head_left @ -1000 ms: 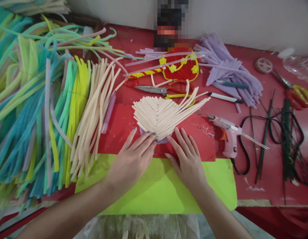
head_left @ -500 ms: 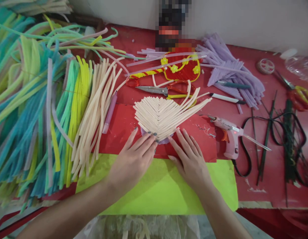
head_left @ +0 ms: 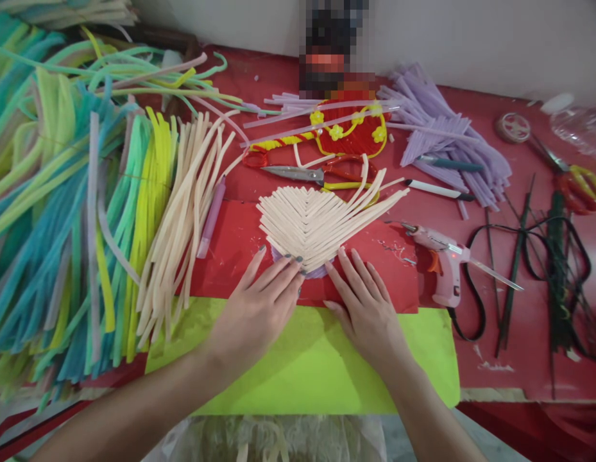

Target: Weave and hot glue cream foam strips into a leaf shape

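The left hand [head_left: 257,309] and right hand [head_left: 369,309] are laid open and flat, fingertips set on the cream strip heart [head_left: 317,221], where even pressure seems called for.

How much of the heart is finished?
The heart is already covered in cream zigzag rows. The left hand and right hand rest flat against its lower edge. Long strip ends stick out on the right, untrimmed, and a purple base shows underneath.

Purple disc [head_left: 319,273] mostly beneath woven heart [head_left: 312,221]
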`<state>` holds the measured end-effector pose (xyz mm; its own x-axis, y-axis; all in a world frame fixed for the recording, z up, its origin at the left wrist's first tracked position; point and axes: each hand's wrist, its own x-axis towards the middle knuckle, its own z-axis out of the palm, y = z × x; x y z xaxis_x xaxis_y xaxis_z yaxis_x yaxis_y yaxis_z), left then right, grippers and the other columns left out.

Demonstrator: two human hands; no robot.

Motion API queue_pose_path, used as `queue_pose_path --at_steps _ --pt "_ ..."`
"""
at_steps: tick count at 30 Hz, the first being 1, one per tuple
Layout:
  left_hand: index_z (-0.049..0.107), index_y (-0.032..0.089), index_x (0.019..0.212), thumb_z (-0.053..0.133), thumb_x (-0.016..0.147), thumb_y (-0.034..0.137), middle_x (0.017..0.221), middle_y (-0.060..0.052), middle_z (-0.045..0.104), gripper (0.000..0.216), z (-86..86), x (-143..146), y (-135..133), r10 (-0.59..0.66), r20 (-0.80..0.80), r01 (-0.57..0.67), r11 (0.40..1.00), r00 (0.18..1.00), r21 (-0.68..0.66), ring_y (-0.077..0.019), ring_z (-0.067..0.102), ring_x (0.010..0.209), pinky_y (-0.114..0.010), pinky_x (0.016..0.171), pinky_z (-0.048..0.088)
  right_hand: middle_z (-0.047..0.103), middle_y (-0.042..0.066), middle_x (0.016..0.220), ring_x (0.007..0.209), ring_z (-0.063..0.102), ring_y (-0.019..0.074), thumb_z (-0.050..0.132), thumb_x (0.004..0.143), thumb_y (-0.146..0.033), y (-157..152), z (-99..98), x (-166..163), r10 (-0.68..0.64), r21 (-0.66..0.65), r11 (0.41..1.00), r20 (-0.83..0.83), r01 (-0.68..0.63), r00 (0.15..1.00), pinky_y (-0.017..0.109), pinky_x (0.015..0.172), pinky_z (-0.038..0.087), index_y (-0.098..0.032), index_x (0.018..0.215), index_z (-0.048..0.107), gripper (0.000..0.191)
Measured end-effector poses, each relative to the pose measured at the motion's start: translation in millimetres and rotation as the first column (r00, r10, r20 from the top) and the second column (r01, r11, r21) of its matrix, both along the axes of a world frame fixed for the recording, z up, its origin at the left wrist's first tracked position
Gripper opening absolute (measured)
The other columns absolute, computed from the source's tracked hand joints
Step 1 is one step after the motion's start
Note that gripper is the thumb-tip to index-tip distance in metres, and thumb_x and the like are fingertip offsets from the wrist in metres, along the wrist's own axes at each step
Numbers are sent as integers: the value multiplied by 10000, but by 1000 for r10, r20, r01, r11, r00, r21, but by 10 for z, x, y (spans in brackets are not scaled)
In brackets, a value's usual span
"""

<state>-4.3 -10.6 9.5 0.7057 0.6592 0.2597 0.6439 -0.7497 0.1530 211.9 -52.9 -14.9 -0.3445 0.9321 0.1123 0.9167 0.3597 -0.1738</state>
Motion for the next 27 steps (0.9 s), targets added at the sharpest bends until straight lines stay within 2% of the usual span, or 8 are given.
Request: queue_pose_path --at_steps 8,13,27 --pt "644 84 1120 472 933 146 1225 -99 659 261 -8 -3 -2 -2 8 2 1000 1000 5 -241 578 1176 -497 1126 311 265 105 1559 1451 210 248 394 967 -385 3 4 -3 -16 -3 1000 -24 16 1000 489 1130 323 -220 1521 143 631" --pt "643 89 1126 470 933 147 1226 -100 658 266 -5 -7 1 -9 -2 9 1000 1000 4 -244 575 1180 -501 1118 324 300 123 1543 1451 212 243 408 962 -387 0 -8 -7 -30 4 1000 -27 30 999 480 1132 326 -194 1525 111 665" --pt "648 84 1116 487 920 132 1221 -107 661 258 3 -7 5 -5 6 5 1000 1000 5 -246 582 1174 -500 1127 317 318 115 1538 1436 259 258 404 957 -417 -2 -5 -16 -48 -20 999 -22 48 999 479 1136 320 -205 1526 117 671"
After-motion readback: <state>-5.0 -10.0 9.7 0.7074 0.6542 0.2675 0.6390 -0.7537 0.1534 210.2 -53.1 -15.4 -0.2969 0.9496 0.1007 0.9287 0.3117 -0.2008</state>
